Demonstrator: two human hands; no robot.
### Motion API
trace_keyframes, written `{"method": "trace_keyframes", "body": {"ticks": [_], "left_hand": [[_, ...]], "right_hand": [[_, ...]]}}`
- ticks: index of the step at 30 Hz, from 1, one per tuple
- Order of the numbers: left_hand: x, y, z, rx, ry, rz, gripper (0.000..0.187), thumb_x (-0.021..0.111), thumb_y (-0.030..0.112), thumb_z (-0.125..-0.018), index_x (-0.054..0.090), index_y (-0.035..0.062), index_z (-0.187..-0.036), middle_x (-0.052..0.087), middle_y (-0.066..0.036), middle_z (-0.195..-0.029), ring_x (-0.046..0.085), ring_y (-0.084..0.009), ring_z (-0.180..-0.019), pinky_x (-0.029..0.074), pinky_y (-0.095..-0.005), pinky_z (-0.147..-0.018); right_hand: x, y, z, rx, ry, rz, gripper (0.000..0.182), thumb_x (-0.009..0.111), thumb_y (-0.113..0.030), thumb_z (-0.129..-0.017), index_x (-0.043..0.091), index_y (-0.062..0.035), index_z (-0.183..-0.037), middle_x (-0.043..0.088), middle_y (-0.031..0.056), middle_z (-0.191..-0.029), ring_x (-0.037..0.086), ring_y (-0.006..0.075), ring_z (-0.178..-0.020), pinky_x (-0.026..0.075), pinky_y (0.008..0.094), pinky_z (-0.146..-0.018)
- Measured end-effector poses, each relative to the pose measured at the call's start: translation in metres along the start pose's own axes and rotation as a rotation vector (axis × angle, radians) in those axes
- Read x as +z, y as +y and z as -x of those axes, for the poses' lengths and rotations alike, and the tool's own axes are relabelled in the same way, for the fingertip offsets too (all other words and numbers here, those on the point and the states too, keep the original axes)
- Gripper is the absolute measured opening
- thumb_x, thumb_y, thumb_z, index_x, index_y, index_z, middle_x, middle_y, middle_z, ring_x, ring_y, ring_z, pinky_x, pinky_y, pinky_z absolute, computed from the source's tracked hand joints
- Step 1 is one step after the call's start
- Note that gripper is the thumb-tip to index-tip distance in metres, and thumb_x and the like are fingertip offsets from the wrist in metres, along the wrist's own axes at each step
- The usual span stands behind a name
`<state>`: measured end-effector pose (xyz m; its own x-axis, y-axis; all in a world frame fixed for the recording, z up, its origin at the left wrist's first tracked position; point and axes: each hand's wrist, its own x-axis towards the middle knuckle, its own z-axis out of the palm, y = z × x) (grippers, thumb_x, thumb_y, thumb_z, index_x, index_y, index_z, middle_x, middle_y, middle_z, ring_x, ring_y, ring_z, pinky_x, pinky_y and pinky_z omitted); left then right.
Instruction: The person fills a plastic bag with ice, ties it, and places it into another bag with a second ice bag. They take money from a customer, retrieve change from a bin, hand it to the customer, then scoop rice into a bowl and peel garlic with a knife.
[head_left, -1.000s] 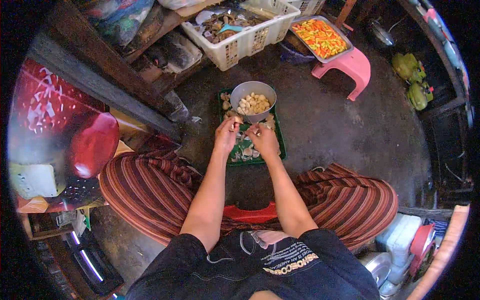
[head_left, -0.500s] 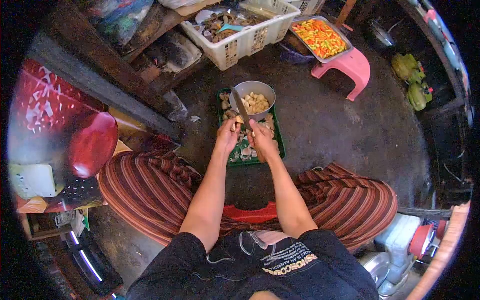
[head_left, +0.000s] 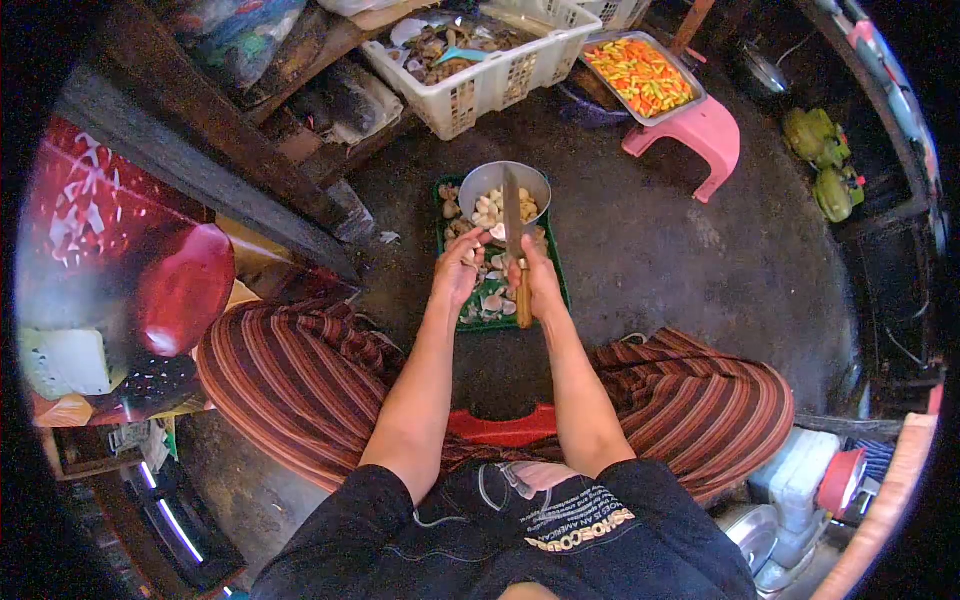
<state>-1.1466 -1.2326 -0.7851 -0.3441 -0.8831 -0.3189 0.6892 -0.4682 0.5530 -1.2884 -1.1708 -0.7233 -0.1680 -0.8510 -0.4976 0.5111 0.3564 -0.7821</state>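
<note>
My right hand (head_left: 537, 277) grips a knife by its wooden handle (head_left: 524, 302). The knife's broad blade (head_left: 513, 205) points away from me, across the front of a grey metal bowl (head_left: 545, 190). Peeled garlic cloves (head_left: 489, 211) lie in that bowl. Closed at the left of the blade, my left hand (head_left: 457, 270) holds a pale garlic clove (head_left: 498, 231) at its fingertips. Beneath both hands is a green tray (head_left: 563, 290) with garlic skins (head_left: 494, 301) and unpeeled garlic (head_left: 449, 203); the bowl stands at its far end.
A white plastic basket (head_left: 450, 105) of mixed items stands ahead. To its right, a metal tray of red and yellow chillies (head_left: 645, 77) sits by a pink stool (head_left: 712, 140). Green gas cylinders (head_left: 835, 190) stand far right, and a dark wooden post (head_left: 250, 180) is at left.
The knife has swung from tilted left to nearly straight ahead, its handle now showing below my right hand. My right hand has turned; my left hand stays in about the same place.
</note>
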Motion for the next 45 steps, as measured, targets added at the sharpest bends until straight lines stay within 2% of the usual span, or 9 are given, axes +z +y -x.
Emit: {"method": "trace_keyframes", "body": {"ticks": [7,10,12,15,25,27,33,39,45], "left_hand": [[0.023,0.002,0.007,-0.002,0.100,-0.219,0.019,0.064,0.004,-0.081,0.062,-0.0015,-0.100,0.065,-0.007,-0.093,0.058,-0.0127,-0.078,0.045,-0.0213,-0.066],[0.016,0.003,0.003,-0.019,0.050,-0.145,0.017,0.064,0.003,-0.081,0.062,-0.0011,-0.097,0.064,-0.006,-0.089,0.058,-0.0120,-0.076,0.044,-0.0214,-0.065],[0.016,0.003,0.004,0.010,0.049,-0.078,0.015,0.064,0.002,-0.081,0.061,-0.0008,-0.096,0.064,-0.005,-0.086,0.057,-0.0108,-0.074,0.044,-0.0205,-0.062],[0.019,0.005,0.005,0.030,0.059,-0.123,0.015,0.067,0.003,-0.081,0.062,-0.0001,-0.094,0.063,-0.004,-0.082,0.055,-0.0103,-0.069,0.043,-0.0201,-0.059],[0.021,0.008,0.010,0.090,0.030,-0.090,0.013,0.066,0.004,-0.082,0.061,0.0020,-0.093,0.062,-0.004,-0.084,0.058,-0.0100,-0.071,0.045,-0.0194,-0.061],[0.017,0.009,0.009,0.069,0.049,-0.094,0.013,0.066,0.005,-0.082,0.061,0.0024,-0.093,0.062,-0.003,-0.084,0.058,-0.0099,-0.072,0.046,-0.0195,-0.061],[0.020,0.012,0.008,0.072,0.053,-0.167,0.014,0.067,0.006,-0.081,0.061,0.0018,-0.093,0.062,-0.003,-0.080,0.058,-0.0096,-0.070,0.046,-0.0197,-0.061],[0.022,0.014,0.008,0.081,0.026,-0.200,0.014,0.067,0.006,-0.081,0.061,0.0014,-0.093,0.063,-0.004,-0.080,0.057,-0.0101,-0.069,0.046,-0.0200,-0.061],[0.020,0.013,0.008,0.101,-0.002,-0.202,0.012,0.063,0.003,-0.082,0.060,0.0008,-0.093,0.063,-0.006,-0.086,0.057,-0.0129,-0.074,0.045,-0.0217,-0.064]], "right_hand": [[-0.001,0.004,-0.002,0.037,-0.114,-0.048,0.041,0.046,-0.048,-0.092,0.050,-0.0103,-0.077,0.045,0.0000,-0.051,0.041,0.0109,-0.044,0.034,0.0250,-0.045],[0.001,0.003,-0.002,0.008,-0.094,0.065,0.037,0.047,-0.045,-0.093,0.055,-0.0097,-0.084,0.046,-0.0017,-0.055,0.042,0.0087,-0.046,0.034,0.0232,-0.043],[0.004,-0.004,0.005,-0.033,-0.127,0.275,0.038,0.048,-0.045,-0.093,0.059,-0.0081,-0.095,0.047,-0.0019,-0.056,0.042,0.0074,-0.047,0.034,0.0222,-0.044],[0.009,0.000,0.007,-0.175,-0.121,0.199,0.041,0.049,-0.044,-0.092,0.061,-0.0070,-0.104,0.048,-0.0019,-0.057,0.043,0.0068,-0.049,0.033,0.0223,-0.045],[0.004,-0.003,0.000,-0.122,-0.184,0.280,0.039,0.049,-0.044,-0.093,0.061,-0.0070,-0.095,0.048,-0.0010,-0.055,0.043,0.0073,-0.048,0.033,0.0228,-0.045],[0.003,-0.004,-0.002,-0.090,-0.203,0.285,0.032,0.047,-0.039,-0.095,0.057,-0.0090,-0.094,0.047,-0.0019,-0.055,0.043,0.0071,-0.046,0.034,0.0236,-0.043],[0.003,-0.008,0.001,-0.146,-0.256,0.304,0.034,0.048,-0.040,-0.094,0.058,-0.0073,-0.090,0.046,-0.0012,-0.053,0.042,0.0075,-0.045,0.034,0.0238,-0.043],[0.002,-0.012,0.002,-0.141,-0.229,0.327,0.034,0.052,-0.038,-0.092,0.062,-0.0072,-0.082,0.048,-0.0017,-0.054,0.043,0.0064,-0.047,0.033,0.0219,-0.044],[0.008,-0.010,0.006,-0.122,-0.147,0.245,0.034,0.054,-0.038,-0.091,0.064,-0.0068,-0.085,0.050,-0.0023,-0.054,0.044,0.0060,-0.047,0.033,0.0220,-0.043]]}}
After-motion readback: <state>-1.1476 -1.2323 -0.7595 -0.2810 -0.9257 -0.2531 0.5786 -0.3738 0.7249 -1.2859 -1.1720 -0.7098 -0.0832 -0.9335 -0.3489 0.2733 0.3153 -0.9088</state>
